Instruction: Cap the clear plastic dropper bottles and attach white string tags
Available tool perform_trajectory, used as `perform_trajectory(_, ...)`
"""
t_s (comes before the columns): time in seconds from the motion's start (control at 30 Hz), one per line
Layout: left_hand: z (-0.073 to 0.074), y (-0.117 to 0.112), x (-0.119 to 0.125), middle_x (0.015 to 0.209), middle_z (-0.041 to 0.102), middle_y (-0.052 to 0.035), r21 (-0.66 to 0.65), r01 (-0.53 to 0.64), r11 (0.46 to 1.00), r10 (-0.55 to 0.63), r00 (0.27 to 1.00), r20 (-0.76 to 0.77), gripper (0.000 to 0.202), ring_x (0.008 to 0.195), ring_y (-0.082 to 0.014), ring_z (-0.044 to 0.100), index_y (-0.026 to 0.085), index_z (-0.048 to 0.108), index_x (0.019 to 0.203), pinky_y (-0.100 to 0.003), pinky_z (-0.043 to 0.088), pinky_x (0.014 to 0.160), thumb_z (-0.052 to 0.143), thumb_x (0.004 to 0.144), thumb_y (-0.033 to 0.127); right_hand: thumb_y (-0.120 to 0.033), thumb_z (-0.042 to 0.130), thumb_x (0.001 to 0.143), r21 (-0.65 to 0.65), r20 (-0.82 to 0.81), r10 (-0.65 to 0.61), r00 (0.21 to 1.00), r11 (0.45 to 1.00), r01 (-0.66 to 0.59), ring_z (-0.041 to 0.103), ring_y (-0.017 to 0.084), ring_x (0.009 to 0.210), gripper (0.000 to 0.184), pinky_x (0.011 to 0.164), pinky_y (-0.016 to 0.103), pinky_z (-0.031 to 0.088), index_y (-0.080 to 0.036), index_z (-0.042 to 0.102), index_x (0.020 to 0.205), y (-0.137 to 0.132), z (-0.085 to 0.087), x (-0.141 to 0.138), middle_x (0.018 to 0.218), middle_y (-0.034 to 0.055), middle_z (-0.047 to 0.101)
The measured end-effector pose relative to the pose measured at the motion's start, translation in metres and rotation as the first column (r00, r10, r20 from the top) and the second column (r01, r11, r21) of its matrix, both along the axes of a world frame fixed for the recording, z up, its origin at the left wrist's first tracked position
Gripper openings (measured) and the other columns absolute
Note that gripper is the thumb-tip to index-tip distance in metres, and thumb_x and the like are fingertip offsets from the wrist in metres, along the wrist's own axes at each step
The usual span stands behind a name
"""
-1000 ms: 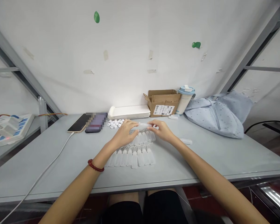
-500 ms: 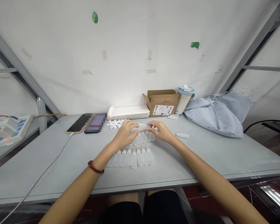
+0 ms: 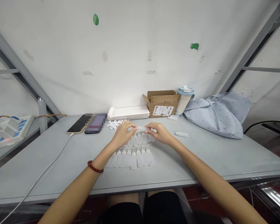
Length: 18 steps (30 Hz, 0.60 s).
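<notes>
A grey worktop [image 3: 207, 155] carries a pale blue cloth bag [image 3: 214, 116] at the right, then a cardboard box [image 3: 163, 104] and a lidded cup [image 3: 184, 101] by the wall. The left hand [image 3: 123, 133] and right hand [image 3: 160, 132] face each other, each grip closed, thumb and fingers pinching opposite ends of a clear bottle [image 3: 142, 128]. It lies sideways just beyond rows of similar small bottles [image 3: 133, 160]. White caps [image 3: 113, 124] sit near the left hand.
</notes>
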<state>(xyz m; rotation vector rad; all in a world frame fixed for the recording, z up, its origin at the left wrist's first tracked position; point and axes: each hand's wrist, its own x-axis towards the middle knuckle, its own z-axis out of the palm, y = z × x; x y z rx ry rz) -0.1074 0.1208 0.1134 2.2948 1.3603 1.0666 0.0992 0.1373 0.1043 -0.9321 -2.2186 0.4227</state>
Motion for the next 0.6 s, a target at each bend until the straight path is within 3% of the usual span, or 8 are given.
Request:
perform_trajectory(0.5,0.0035,-0.0039,0.0033,0.092,0.069,-0.0033,0.112,-0.046,0.993,0.031,0.990,0.138,0.015,0.098,-0.0217,0.056,0.024,0.070,0.084,-0.040,0.046,0.086,0.057,0.081,0.028,-0.024,0.055,0.083,-0.070,-0.012,-0.004,1.000,0.998,0.004,0.056,0.013,0.067,0.013,0.058,0.023,0.040,-0.015,0.064,0.084,-0.0087,0.0050,-0.0074,0.077,0.0037,0.065)
perform_trajectory(0.6,0.0032,-0.0044,0.0039,0.092,0.068,-0.0033,0.122,-0.027,0.992,0.014,0.994,0.107,0.015,0.099,-0.0216,0.055,0.024,0.070,0.087,-0.040,0.044,0.088,0.058,0.081,0.028,-0.026,0.056,0.082,-0.082,-0.003,-0.019,1.000,0.996,0.019,0.056,0.013,0.063,0.019,0.058,0.023,0.040,-0.015,0.062,0.096,-0.0097,0.0009,-0.0085,0.074,0.0024,0.065)
